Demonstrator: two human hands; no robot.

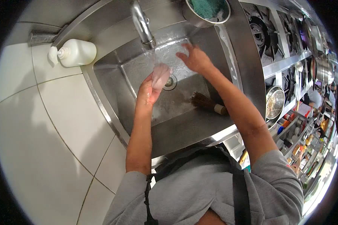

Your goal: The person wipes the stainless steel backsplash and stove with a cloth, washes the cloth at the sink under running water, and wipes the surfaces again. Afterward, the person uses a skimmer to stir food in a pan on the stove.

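Note:
My left hand (pixel 148 92) is closed around a pale pink, wet-looking piece (pixel 161 76) whose kind I cannot make out. Water runs onto it from the metal faucet (pixel 142 24) just above. To the right, my right hand (pixel 195 59) hovers over the sink (pixel 172 123) with its fingers apart and nothing in them. The drain (pixel 170 83) lies partly behind the pink piece. A whisk brush with brown bristles (pixel 204 101) rests on the sink floor below my right forearm.
A white pump bottle (pixel 78 53) lies on its side on the left ledge. At the back right corner sits a metal pot (pixel 208 17) holding a green scouring pad (pixel 211 7). Stove burners (pixel 260 33) and a wire strainer (pixel 275 102) are on the right. People are farther off.

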